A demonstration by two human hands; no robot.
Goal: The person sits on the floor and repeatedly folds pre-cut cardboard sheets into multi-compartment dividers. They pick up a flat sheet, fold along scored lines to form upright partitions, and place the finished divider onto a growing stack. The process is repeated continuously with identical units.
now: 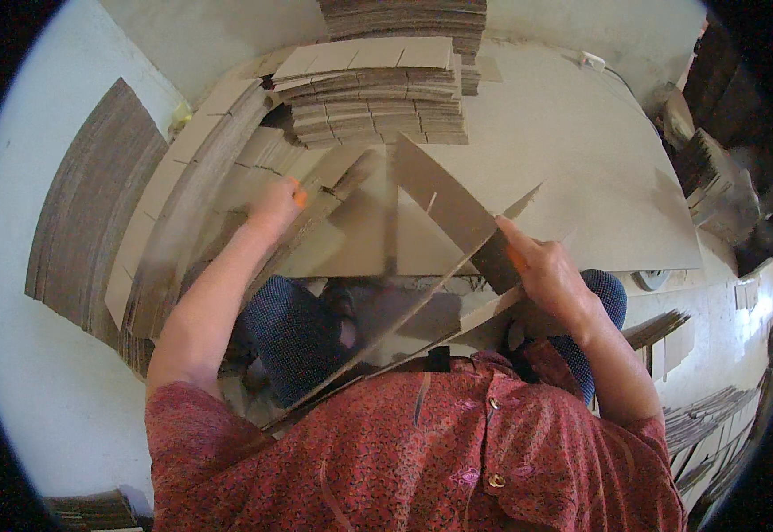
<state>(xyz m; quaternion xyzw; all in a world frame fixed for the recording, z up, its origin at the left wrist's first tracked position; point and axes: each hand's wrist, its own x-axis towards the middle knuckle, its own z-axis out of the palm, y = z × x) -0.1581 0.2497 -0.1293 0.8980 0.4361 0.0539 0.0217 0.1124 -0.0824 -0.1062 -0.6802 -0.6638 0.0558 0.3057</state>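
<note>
My right hand, an orange cover on one finger, is closed round several slotted cardboard strips that cross one another. Their long ends slant down over my lap and up over the board. My left hand is blurred by motion, with orange at its fingertips. Its fingers are curled at the end of a blurred cardboard strip, over the loose strips on the left of the board. Exactly how these fingers grip it is smeared.
A stack of slotted cardboard stands at the far side of the pale board. Long stacked strips lean along the left, with a darker stack beyond. Plastic-wrapped bundles and more cardboard lie on the right.
</note>
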